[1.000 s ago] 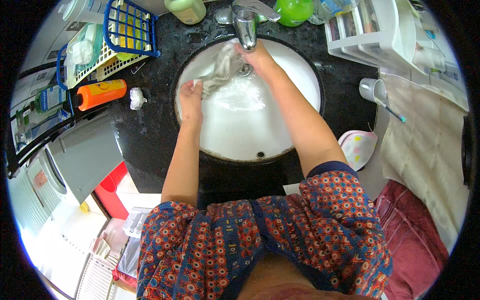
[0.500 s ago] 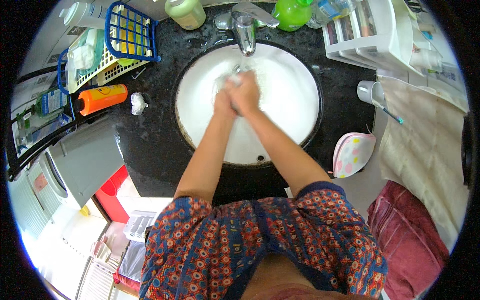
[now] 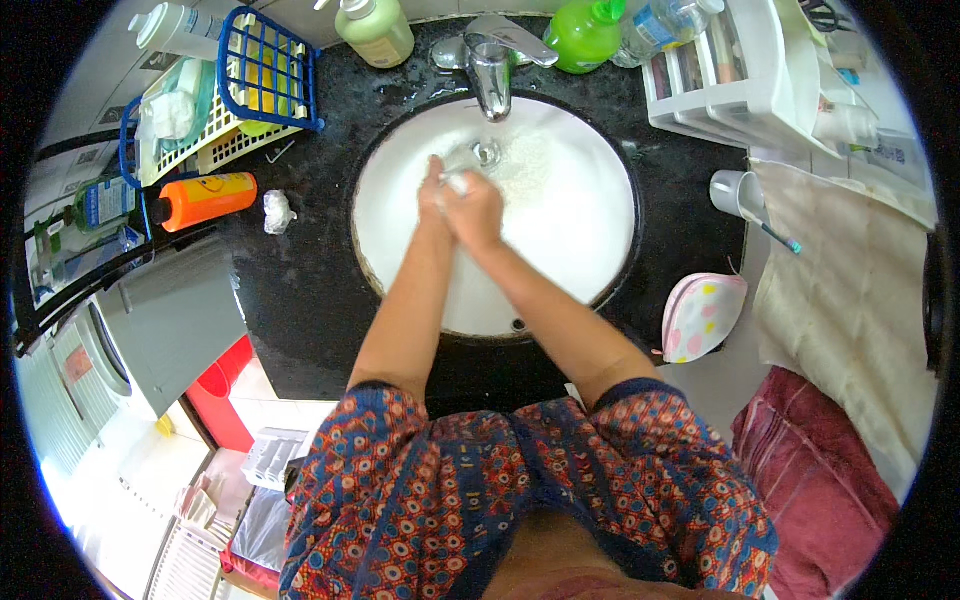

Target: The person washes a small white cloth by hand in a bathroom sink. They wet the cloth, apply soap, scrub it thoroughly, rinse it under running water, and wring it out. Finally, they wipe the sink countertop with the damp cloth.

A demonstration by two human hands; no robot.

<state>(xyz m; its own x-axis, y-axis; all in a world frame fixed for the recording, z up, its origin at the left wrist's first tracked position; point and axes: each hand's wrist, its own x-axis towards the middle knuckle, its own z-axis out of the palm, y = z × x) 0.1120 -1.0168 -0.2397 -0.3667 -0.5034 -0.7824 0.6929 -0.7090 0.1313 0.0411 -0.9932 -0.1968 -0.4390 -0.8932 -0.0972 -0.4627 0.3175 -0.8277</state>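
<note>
Black countertop (image 3: pixel 290 330) surrounds the white basin (image 3: pixel 560 240). Pale, blurred cloth (image 3: pixel 457 181) sits above it, presumably to drain inside, clamped in the right hand (image 3: pixel 474 213); the left hand (image 3: pixel 432 193) adjoins, its grip I cannot tell. Beyond, the faucet (image 3: pixel 492 80) overhangs.

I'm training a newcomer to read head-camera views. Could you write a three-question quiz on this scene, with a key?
1. Where are the left hand and right hand? (a) over the washbasin; (b) inside the blue basket; (c) on the maroon towel.
2. True or false: in the picture, the orange bottle is to the right of the washbasin.
3. What colour is the bottle just right of the faucet?

Key: 1. (a). 2. False; it is to the left. 3. Green.
</note>
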